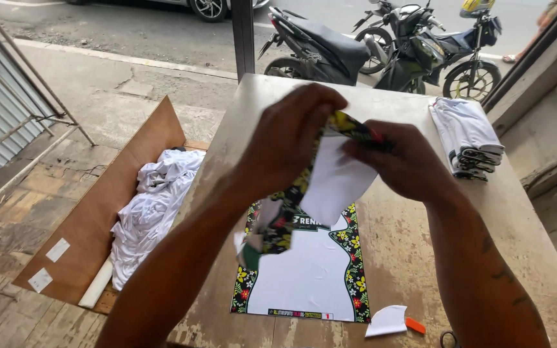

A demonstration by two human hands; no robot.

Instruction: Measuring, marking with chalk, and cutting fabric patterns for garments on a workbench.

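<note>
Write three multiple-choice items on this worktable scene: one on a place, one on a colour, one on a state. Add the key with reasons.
1. Where is the folded white stack?
A. table's far right corner
B. on the floor
C. in the box

2. What colour is the small piece by the paper scrap?
A. blue
B. orange
C. green

3. What are the left hand and right hand doing?
A. resting flat
B. both pinching the floral-edged sheet
C. holding scissors

Key: 1 A, it lies on the table corner; 2 B, plainly orange; 3 B, both hands hold it raised.

2 white rectangular labels (49, 264) on the brown board's (98, 200) lower corner.
</note>
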